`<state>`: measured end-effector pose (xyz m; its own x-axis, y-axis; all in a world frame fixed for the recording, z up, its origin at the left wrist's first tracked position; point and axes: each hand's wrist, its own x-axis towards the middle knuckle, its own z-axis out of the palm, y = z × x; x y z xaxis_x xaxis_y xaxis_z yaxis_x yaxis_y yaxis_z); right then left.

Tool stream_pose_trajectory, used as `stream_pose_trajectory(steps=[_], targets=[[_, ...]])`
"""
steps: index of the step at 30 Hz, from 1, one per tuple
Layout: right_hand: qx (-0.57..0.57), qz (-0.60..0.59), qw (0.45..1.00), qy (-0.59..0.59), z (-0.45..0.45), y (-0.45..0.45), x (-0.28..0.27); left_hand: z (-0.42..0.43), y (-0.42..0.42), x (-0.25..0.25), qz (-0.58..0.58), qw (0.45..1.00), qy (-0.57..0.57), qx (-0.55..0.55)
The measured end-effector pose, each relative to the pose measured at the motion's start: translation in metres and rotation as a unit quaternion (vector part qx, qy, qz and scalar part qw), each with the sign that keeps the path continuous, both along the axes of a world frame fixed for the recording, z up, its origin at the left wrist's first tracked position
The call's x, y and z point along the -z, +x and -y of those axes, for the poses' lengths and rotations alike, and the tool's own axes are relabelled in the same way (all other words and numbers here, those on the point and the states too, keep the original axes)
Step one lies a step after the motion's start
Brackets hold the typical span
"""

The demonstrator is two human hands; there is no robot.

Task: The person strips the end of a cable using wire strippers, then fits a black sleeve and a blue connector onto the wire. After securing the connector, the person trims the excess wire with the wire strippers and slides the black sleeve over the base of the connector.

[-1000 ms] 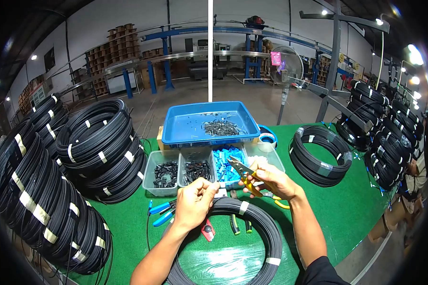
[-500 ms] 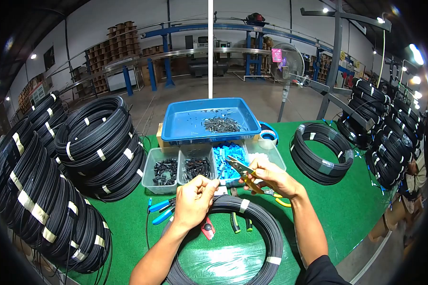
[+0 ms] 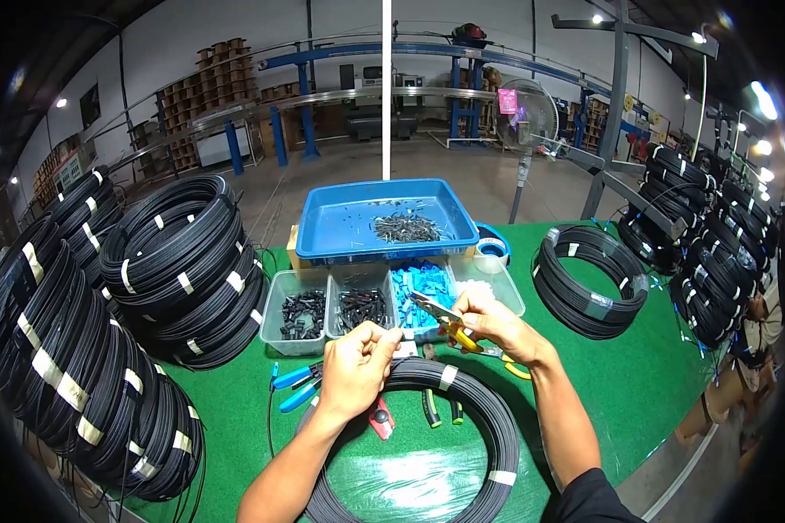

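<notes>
Pliers [image 3: 436,305] in right hand [image 3: 508,333]; left hand [image 3: 353,373] curled, grip hard to tell. Look stiff, best held by yellow handles [image 3: 466,340].

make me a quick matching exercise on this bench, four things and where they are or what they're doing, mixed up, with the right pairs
1. right hand
2. red tool
3. blue tray
4. small blue parts

A. holds loose black pieces
B. between small black parts and white parts
C. grips yellow-handled pliers
D. on the green mat, within the ring of the nearest coil

Pairs: 1-C, 2-D, 3-A, 4-B
</notes>
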<state>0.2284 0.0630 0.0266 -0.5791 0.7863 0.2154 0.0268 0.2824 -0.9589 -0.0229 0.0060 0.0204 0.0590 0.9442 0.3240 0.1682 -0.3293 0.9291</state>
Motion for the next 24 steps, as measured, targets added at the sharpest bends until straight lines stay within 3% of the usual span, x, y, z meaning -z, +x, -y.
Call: stream_pose_trajectory(steps=[24], targets=[[0.030, 0.014, 0.999, 0.005, 0.0049, -0.0070, -0.0050, 0.0019, 0.0025, -0.0027, 0.002, 1.000, -0.005, -0.007]])
